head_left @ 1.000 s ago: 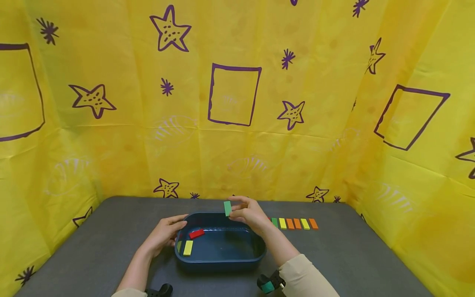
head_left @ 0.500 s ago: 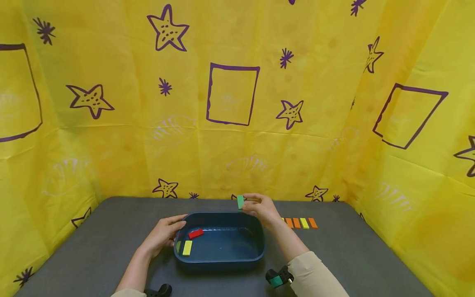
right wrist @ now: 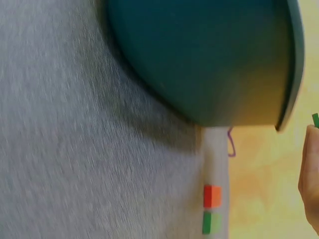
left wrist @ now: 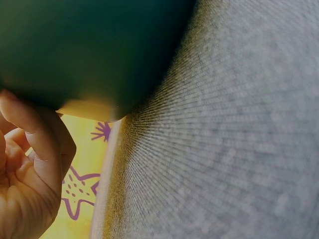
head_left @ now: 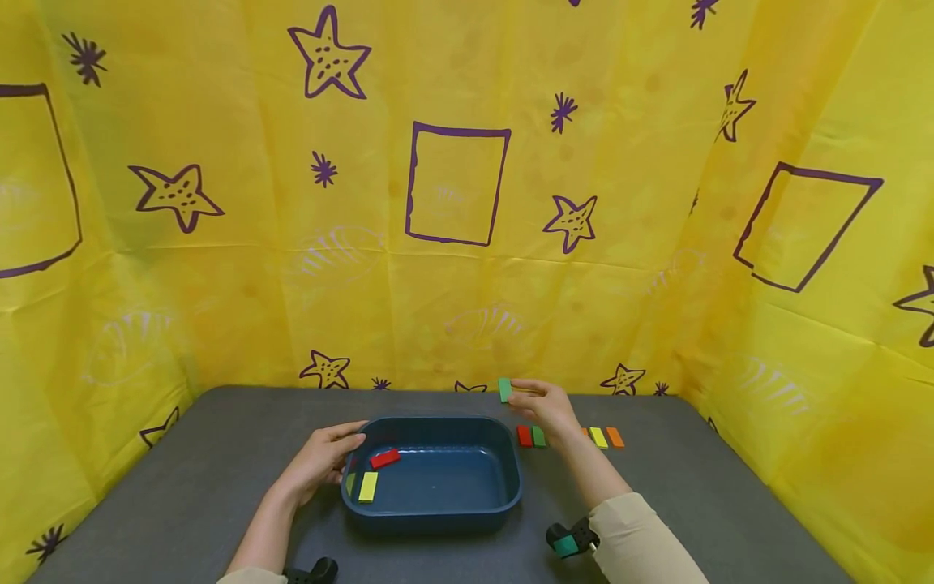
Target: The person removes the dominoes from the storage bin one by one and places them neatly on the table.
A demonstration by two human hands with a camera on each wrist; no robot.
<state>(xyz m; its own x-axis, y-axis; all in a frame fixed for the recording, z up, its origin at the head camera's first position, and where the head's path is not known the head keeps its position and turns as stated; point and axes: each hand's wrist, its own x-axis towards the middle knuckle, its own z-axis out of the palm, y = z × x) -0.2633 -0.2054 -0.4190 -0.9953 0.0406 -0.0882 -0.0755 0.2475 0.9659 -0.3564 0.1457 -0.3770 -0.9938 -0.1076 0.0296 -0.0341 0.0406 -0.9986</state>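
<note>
A dark blue rectangular tub (head_left: 438, 513) stands on the table with a red block (head_left: 385, 459) and a yellow block (head_left: 368, 487) lying inside at its left end. My left hand (head_left: 321, 461) grips the tub's left rim, thumb over the edge and fingers down the outside; the left wrist view shows those curled fingers (left wrist: 35, 144) against the wall. Beyond the tub's back right corner, my right hand (head_left: 543, 410) pinches a green block (head_left: 505, 390) upright in its fingertips, raised above the table. Only a sliver of that block shows in the right wrist view.
Right of the tub runs a row of flat blocks: a red one (head_left: 524, 436), a green one (head_left: 539, 436), then, partly hidden by my right forearm, yellow (head_left: 598, 438) and orange (head_left: 615, 438) ones. A yellow patterned curtain (head_left: 467, 308) encloses the grey table (head_left: 219, 454).
My right hand has carried the green block rightward, from over the tub's back rim to beyond its right corner, uncovering the row's red and green blocks. The left hand stays on the rim.
</note>
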